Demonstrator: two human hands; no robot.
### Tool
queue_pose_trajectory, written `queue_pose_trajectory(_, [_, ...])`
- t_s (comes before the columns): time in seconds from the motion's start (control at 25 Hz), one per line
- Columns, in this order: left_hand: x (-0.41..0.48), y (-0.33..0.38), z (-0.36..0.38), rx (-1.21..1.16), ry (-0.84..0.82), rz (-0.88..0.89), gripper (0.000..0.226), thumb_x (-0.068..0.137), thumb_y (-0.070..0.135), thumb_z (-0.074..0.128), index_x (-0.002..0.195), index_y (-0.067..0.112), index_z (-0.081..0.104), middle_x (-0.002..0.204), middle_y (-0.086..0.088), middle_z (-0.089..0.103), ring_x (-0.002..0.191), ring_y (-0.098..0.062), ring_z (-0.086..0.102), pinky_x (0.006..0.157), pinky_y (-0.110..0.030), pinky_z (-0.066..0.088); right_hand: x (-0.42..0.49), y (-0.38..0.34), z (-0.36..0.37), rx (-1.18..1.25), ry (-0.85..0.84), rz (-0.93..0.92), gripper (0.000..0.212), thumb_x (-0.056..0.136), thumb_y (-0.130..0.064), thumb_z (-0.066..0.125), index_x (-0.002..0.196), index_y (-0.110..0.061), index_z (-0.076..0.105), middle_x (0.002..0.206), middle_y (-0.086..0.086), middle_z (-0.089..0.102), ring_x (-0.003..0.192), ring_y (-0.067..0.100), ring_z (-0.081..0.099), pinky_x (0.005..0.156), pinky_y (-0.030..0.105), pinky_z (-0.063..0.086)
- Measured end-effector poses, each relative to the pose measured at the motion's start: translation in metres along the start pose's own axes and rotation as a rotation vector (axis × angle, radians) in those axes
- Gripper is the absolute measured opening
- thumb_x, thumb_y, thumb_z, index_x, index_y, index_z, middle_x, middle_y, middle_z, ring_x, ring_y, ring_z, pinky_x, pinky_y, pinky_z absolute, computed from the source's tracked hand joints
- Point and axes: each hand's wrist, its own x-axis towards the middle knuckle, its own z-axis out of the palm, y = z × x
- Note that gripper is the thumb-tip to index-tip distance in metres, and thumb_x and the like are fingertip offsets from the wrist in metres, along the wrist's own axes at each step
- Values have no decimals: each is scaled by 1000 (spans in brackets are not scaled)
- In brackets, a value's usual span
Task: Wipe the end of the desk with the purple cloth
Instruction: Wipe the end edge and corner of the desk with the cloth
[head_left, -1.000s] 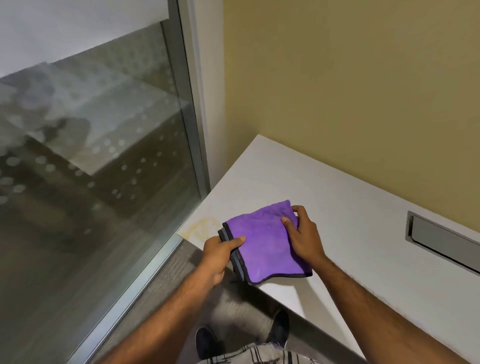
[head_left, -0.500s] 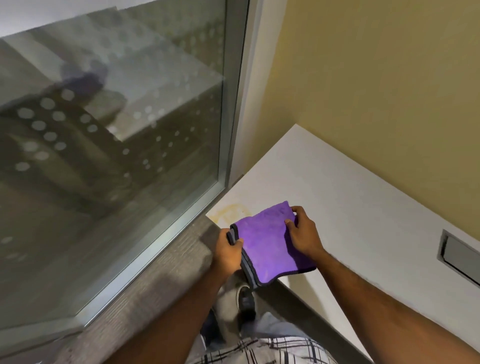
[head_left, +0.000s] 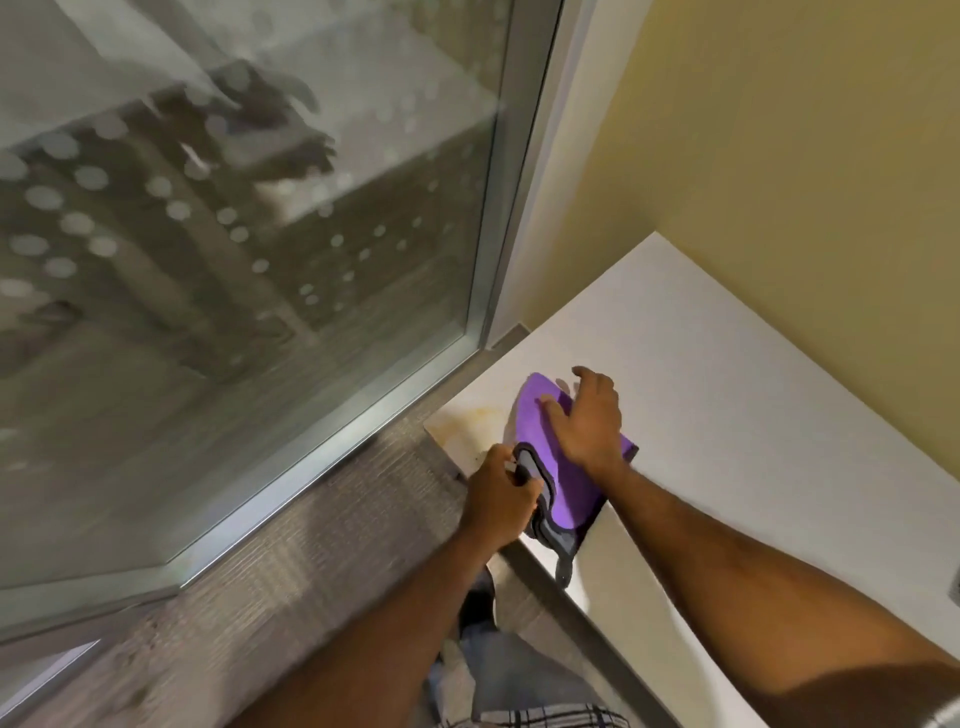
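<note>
The white worktop runs along a mustard-yellow wall, and its end stops just beside a floor-height glass panel set in a metal frame. The glass carries rows of frosted dots and a dim reflection of the room. Below lies grey wood-grain flooring. At the worktop's near corner there is a yellowish stain.

The purple cloth, edged in dark grey, lies on that end of the worktop, just beside the stain, with its near edge hanging over the front lip. The right hand presses flat on top of it, fingers spread. The left hand is closed on the cloth's grey-trimmed edge at the front of the worktop. No writing or label can be read anywhere.
</note>
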Motion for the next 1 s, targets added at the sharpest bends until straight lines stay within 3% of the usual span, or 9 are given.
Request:
queue_pose_trajectory(0.16, [8,0,-4,115,-3,85,14,91,23,59,104,22,54,100,-5,70,84,-19,70,72,-35,60,-27,1,31,128,-63,52,72,89,-62,55,138,-9,46,142,12,50,129,31,46,108,46,41])
queue_pose_trajectory(0.32, [16,-8,-20,471,7,172,28,86,31,63,110,17,57,107,-3,63,95,-23,65,82,-42,57,-23,9,56,49,-225,147,96,85,-75,47,153,-11,24,165,10,14,152,30,11,122,54,12])
queue_pose_trajectory(0.44, [24,-14,-39,664,-14,232,33,87,35,62,114,15,59,116,-4,56,102,-25,61,86,-44,54,-22,12,77,-18,-197,87,99,87,-71,49,157,-12,11,167,9,-3,154,31,-7,122,53,2])
queue_pose_trajectory(0.56, [32,-21,-61,850,-28,320,43,89,38,59,125,15,57,128,-4,52,111,-23,57,90,-42,52,-24,18,94,-94,-89,-14,78,94,-57,48,155,-17,19,167,10,6,153,36,-1,121,54,5])
queue_pose_trajectory(0.68, [37,-28,-88,880,-40,361,46,89,38,60,130,18,54,133,-3,53,116,-22,56,95,-41,50,-22,18,102,-116,-39,-63,54,101,-40,45,150,-22,33,165,8,20,153,37,8,121,54,7])
queue_pose_trajectory(0.84, [49,-37,-125,914,-7,385,44,90,40,62,128,21,55,133,-2,57,116,-23,58,96,-39,46,-17,9,109,0,-22,-124,43,103,-20,42,146,-19,44,161,4,33,152,29,17,123,45,9])
queue_pose_trajectory(1.0, [60,-58,-157,982,29,347,50,90,46,60,132,20,52,137,-4,57,122,-24,56,101,-43,44,-29,10,109,120,-19,-181,36,103,-18,47,137,-18,57,151,2,48,145,23,36,121,33,20])
